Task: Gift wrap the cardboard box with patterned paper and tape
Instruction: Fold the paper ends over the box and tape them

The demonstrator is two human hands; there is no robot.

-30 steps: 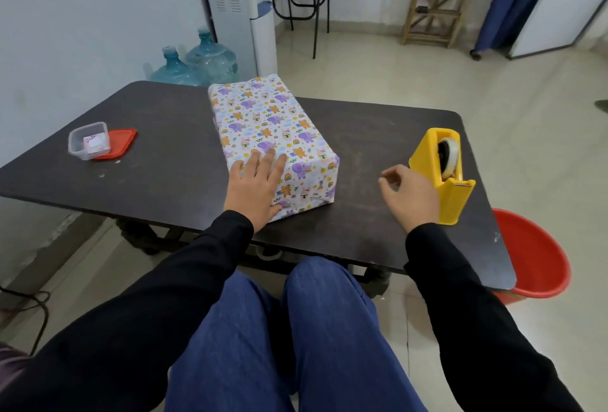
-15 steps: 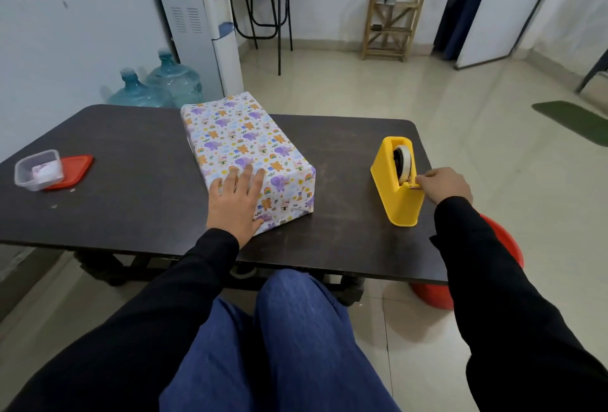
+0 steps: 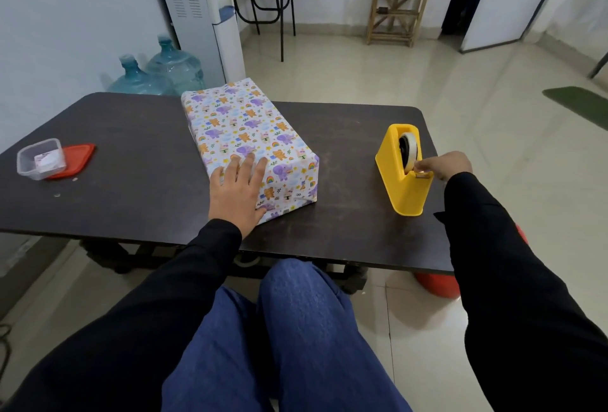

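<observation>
The wrapped box (image 3: 249, 140) lies flat on the dark surface (image 3: 131, 188), long side running away from the person, fully covered in white paper printed with purple elephants, orange bears and small rainbows. Its near end face shows folded paper, with a crease lifting slightly at the bottom corner. The left hand (image 3: 237, 193) rests on the box's near left corner, palm down and spread open, fingers (image 3: 250, 165) lying flat over the top and the thumb against the near end face; it presses on the paper rather than gripping anything.

To the right of the box, well apart from it, stands a yellow tape dispenser (image 3: 404, 175) with a roll of pale tape (image 3: 409, 148) set upright in its slot. The right hand (image 3: 444, 165) is at the dispenser's near end, on the side away from the box, fingertips pinched together at the cutter edge where the tape comes off the roll; whether a strip is actually between them is too small to tell.

To the left of the box, near the surface's left edge, a clear plastic container (image 3: 39, 158) sits touching its red lid (image 3: 77, 158). Beyond the box, on the floor, stand two blue water bottles (image 3: 158, 73) beside a white water dispenser (image 3: 204, 13). Below the surface's right end, a red tub (image 3: 437, 285) shows on the floor
</observation>
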